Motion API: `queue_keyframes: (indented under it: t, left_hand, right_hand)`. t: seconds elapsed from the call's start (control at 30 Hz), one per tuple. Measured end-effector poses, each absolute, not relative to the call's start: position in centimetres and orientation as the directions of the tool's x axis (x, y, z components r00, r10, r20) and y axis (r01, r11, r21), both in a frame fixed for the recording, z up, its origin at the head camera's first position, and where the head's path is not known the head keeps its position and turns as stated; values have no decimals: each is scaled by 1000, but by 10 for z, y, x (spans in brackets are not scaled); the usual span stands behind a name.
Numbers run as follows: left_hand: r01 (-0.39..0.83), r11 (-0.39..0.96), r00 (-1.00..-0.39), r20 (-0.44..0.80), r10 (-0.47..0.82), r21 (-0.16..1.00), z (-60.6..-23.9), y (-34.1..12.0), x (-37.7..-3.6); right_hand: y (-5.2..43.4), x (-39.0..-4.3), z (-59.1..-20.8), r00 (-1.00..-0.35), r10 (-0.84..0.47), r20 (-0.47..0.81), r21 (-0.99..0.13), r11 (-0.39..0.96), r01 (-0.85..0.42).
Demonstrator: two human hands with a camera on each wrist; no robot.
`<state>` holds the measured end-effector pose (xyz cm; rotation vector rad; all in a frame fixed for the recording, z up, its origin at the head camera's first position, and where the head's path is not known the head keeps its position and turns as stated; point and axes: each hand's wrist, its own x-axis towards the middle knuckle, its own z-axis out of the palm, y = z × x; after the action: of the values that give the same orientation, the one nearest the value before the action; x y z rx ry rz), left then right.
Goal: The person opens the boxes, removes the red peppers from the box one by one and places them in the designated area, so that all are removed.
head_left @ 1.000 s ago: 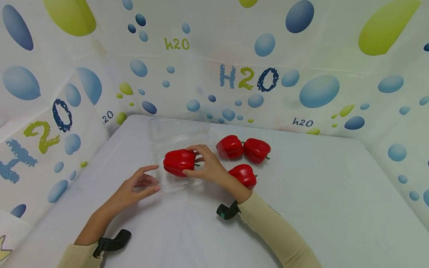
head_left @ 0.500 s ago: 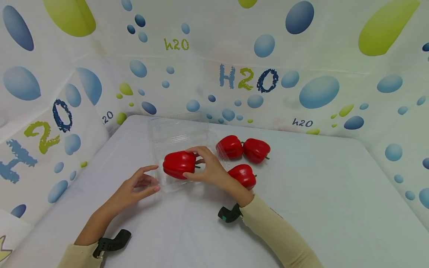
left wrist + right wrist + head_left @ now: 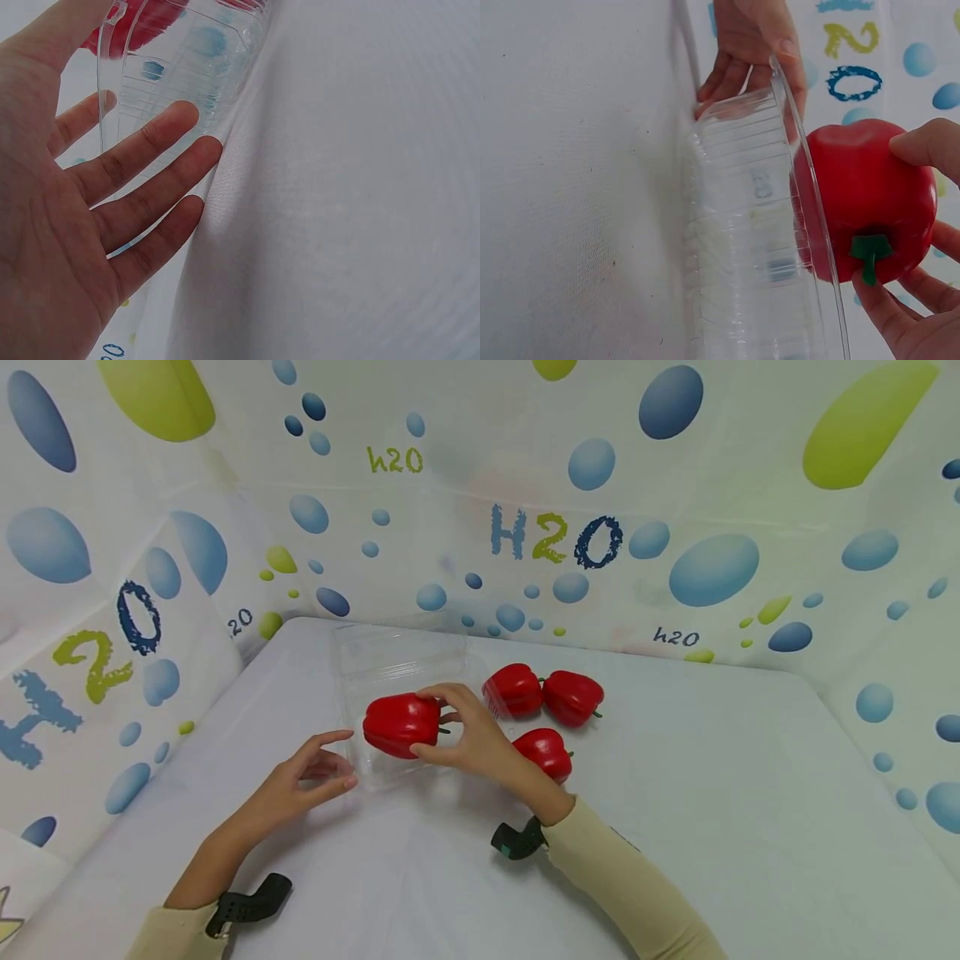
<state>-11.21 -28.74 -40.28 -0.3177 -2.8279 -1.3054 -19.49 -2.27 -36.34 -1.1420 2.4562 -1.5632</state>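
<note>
Your right hand (image 3: 468,739) grips one glossy red bell pepper (image 3: 401,724) just over the open clear plastic clamshell box (image 3: 397,664), your flat-fingered left hand (image 3: 311,774) steadies its near-left wall, and three red peppers (image 3: 551,710) wait right of it, unpacked.

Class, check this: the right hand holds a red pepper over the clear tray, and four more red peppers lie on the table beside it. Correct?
Not quite. The head view shows three peppers on the table, not four. The right hand does hold a red pepper over the clear tray.
</note>
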Motion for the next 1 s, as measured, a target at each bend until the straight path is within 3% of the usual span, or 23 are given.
queue_keyframes:
  t: [1.0]
  left_hand:
    - [210, 629, -975, 114, 189, 748, -401, -287, -111]
  right_hand:
    - [-3, -191, -355, -734, -554, 393, -782, 218, -584]
